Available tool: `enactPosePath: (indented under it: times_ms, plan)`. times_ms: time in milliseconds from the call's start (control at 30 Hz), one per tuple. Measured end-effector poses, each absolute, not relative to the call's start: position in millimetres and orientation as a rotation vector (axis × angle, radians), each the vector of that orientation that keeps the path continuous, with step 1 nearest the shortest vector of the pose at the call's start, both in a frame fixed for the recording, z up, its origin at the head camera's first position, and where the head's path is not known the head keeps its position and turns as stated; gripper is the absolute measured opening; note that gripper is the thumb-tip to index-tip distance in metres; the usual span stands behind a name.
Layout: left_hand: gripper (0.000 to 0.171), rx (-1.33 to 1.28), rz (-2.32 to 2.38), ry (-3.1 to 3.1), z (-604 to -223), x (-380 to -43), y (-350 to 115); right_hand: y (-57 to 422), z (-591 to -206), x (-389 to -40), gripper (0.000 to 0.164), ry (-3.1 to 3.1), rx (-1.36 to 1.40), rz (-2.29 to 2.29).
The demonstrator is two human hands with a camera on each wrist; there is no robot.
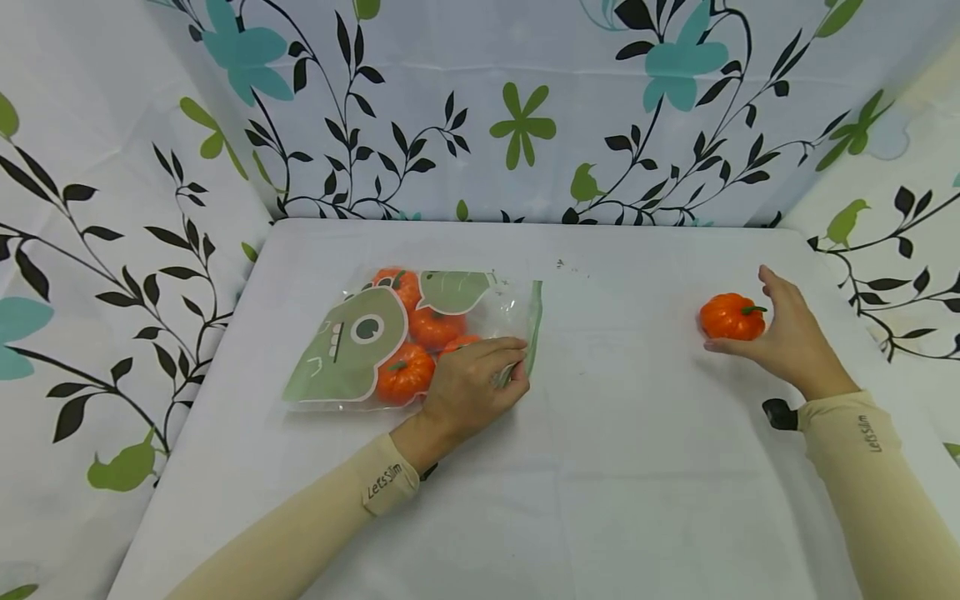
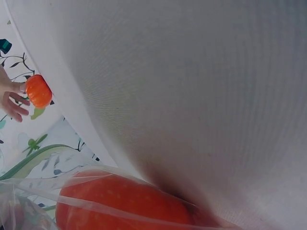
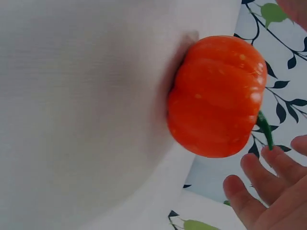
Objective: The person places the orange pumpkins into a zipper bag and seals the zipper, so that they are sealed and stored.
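A clear zip bag (image 1: 330,358) with a green dinosaur print lies flat on the left half of the table. Several small orange pumpkins (image 1: 406,375) show through its plastic. My left hand (image 1: 472,387) pinches the bag by its opening, fingers curled near the green zip strip (image 1: 536,321). Another orange pumpkin (image 1: 727,317) with a green stem sits on the right side of the table. Around it my right hand (image 1: 795,337) is spread, thumb on the near side and fingers beyond the stem. The right wrist view shows this pumpkin (image 3: 218,96) close up, with straight fingers (image 3: 261,179) apart from it.
A white cloth covers the table (image 1: 622,467). Behind and beside it hangs a curtain (image 1: 525,50) printed with leaves, birds and flowers. A dark strap end (image 1: 780,414) sticks out by the right wrist.
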State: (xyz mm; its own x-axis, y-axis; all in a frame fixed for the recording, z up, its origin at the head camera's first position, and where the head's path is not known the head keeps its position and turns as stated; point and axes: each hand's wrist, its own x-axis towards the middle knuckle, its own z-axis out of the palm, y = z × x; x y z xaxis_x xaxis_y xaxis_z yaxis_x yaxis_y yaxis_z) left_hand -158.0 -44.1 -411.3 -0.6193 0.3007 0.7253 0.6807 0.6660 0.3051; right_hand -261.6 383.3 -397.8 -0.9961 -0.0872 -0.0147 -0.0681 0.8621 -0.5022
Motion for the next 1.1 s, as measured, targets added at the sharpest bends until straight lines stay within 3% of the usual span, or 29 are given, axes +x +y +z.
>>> enactPosePath:
  times_ms: [1100]
  plan:
    - [0.018, -0.771, -0.754, -2.223, -414, -157, -44, 395, -420, -265, 0.122, 2.824, 0.126, -0.846]
